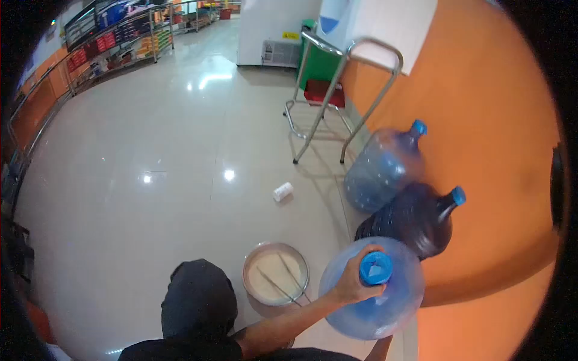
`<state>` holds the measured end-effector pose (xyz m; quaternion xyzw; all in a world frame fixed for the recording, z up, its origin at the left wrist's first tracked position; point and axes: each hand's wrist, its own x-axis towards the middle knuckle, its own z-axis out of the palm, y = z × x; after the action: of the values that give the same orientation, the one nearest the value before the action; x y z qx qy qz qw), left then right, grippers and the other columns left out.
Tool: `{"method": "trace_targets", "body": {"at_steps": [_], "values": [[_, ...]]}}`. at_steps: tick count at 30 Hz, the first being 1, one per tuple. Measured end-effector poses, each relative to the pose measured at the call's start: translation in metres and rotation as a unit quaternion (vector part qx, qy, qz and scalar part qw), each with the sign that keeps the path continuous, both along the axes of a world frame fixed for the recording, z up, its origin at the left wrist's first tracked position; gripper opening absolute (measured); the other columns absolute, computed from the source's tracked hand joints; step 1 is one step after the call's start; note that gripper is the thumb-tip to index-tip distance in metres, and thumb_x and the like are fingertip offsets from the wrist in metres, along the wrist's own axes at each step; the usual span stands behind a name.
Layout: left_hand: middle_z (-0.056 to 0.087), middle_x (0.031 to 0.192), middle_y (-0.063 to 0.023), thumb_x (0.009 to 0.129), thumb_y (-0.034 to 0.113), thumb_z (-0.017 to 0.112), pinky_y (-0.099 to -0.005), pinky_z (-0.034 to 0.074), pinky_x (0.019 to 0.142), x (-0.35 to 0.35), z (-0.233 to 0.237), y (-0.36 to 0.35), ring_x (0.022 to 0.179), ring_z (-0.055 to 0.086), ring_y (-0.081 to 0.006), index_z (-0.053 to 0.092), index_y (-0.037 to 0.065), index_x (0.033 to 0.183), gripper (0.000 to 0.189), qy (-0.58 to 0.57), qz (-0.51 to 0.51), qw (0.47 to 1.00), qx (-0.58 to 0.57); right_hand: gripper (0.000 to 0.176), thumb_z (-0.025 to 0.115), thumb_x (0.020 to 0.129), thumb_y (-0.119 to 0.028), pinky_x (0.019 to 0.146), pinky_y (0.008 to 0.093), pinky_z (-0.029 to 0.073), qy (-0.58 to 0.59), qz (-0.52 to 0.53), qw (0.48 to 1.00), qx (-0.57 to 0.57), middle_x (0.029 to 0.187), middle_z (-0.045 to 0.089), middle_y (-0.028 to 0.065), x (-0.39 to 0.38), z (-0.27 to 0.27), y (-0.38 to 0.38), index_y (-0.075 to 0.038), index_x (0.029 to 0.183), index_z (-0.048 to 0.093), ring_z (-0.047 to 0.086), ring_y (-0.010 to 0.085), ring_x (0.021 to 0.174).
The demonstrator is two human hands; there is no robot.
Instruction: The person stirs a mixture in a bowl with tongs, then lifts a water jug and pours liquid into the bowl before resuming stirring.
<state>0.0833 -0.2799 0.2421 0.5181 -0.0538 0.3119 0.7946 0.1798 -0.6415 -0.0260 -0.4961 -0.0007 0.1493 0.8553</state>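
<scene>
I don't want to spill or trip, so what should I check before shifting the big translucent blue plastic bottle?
1. Left hand around the bottle's neck: ok.
2. Right hand supporting it: cannot tell, mostly hidden.
3. Bright blue plastic cap sealed tight: cannot tell.
4. Bowl side clear: not ok; round metal bowl with pale contents close by.
5. Floor ahead clear: not ok; small white cylinder lies there.

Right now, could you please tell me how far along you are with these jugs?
A clear jug and a dark jug, both capped, already look placed beside the orange wall. The nearest jug is in hand, the left hand gripping its neck by the blue cap. Probably only settling and releasing it is left; its base is hidden, so I cannot tell whether it already stands.
</scene>
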Motion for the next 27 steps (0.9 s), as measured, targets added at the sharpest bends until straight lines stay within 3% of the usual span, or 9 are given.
{"method": "trace_targets", "body": {"at_steps": [4,7,8,13,15,18,22,24,27], "values": [[0.057,0.088,-0.0045,0.06,0.007,0.069,-0.0273,0.044,0.076,0.0,-0.011,0.02,0.083,0.057,-0.0126,0.047,0.005,0.109,0.054,0.005,0.008,0.999,-0.037,0.064,0.036,0.089,-0.051,0.096,0.0416,0.035,-0.036,0.072,0.997,-0.01,0.132,0.039,0.0132,0.005,0.004,-0.016,-0.006,0.134,0.03,0.038,0.0261,0.12],[0.057,0.088,-0.0041,0.063,0.003,0.067,-0.0281,0.045,0.076,-0.005,-0.022,0.036,0.084,0.058,-0.0133,0.046,0.005,0.109,0.051,0.027,0.006,0.988,-0.154,0.074,0.035,0.085,-0.06,0.097,0.0466,0.032,0.014,0.15,0.989,-0.012,0.135,0.033,0.0112,-0.045,0.13,0.045,-0.007,0.136,0.026,0.033,0.0279,0.122],[0.058,0.087,-0.0045,0.063,0.001,0.066,-0.0288,0.046,0.076,-0.008,-0.031,0.04,0.084,0.059,-0.014,0.045,0.005,0.109,0.05,0.027,-0.005,0.98,-0.199,0.074,0.035,0.085,-0.06,0.097,0.0466,0.032,0.025,0.146,0.989,-0.024,0.135,0.033,0.0112,-0.049,0.134,0.041,-0.007,0.136,0.026,0.033,0.0279,0.122],[0.06,0.084,-0.0074,0.068,0.001,0.06,-0.0302,0.048,0.073,-0.026,-0.075,0.037,0.078,0.059,-0.0147,0.047,0.004,0.102,0.037,0.081,-0.022,0.952,-0.293,0.081,0.04,0.08,-0.067,0.081,0.0461,0.044,0.141,0.035,0.953,-0.265,0.116,0.049,0.0156,-0.088,0.186,-0.012,-0.005,0.131,0.032,0.049,0.0327,0.1],[0.06,0.082,-0.0085,0.07,0.004,0.058,-0.0307,0.048,0.072,-0.033,-0.092,0.034,0.075,0.059,-0.0156,0.047,0.004,0.099,0.03,0.094,0.018,0.924,-0.37,0.082,0.044,0.075,-0.07,0.064,0.0418,0.049,0.179,-0.082,0.936,-0.292,0.088,0.058,0.0152,-0.099,0.188,-0.022,-0.004,0.124,0.038,0.056,0.0329,0.077],[0.059,0.08,-0.0088,0.072,0.005,0.058,-0.0314,0.048,0.072,-0.043,-0.117,0.03,0.075,0.059,-0.0174,0.047,0.003,0.098,0.028,0.136,0.034,0.899,-0.415,0.088,0.048,0.071,-0.073,0.059,0.0413,0.049,0.29,-0.103,0.859,-0.408,0.086,0.056,0.0169,-0.116,0.209,-0.037,0.001,0.118,0.039,0.056,0.0328,0.072],[0.057,0.08,-0.0077,0.072,0.012,0.059,-0.0349,0.049,0.072,-0.042,-0.129,0.019,0.077,0.059,-0.0199,0.051,0.003,0.092,0.024,0.191,0.044,0.885,-0.423,0.094,0.051,0.069,-0.073,0.062,0.0438,0.049,0.263,-0.111,0.847,-0.448,0.091,0.053,0.0196,-0.13,0.223,-0.026,0.008,0.115,0.038,0.056,0.0342,0.075],[0.057,0.078,-0.008,0.072,0.013,0.06,-0.035,0.049,0.072,-0.044,-0.136,0.016,0.076,0.06,-0.0204,0.053,0.002,0.088,0.02,0.188,0.05,0.872,-0.448,0.107,0.053,0.062,-0.076,0.059,0.0432,0.049,0.215,-0.13,0.853,-0.457,0.11,0.042,0.0236,-0.135,0.226,-0.023,0.005,0.128,0.028,0.054,0.0319,0.078],[0.057,0.076,-0.008,0.072,0.015,0.059,-0.0349,0.049,0.071,-0.049,-0.148,0.02,0.075,0.06,-0.0205,0.054,0.002,0.084,0.017,0.206,0.05,0.859,-0.466,0.089,0.053,0.07,-0.07,0.059,0.0446,0.05,0.205,-0.159,0.855,-0.45,0.093,0.051,0.0173,-0.137,0.234,-0.018,0.004,0.116,0.039,0.057,0.0343,0.066]]}}
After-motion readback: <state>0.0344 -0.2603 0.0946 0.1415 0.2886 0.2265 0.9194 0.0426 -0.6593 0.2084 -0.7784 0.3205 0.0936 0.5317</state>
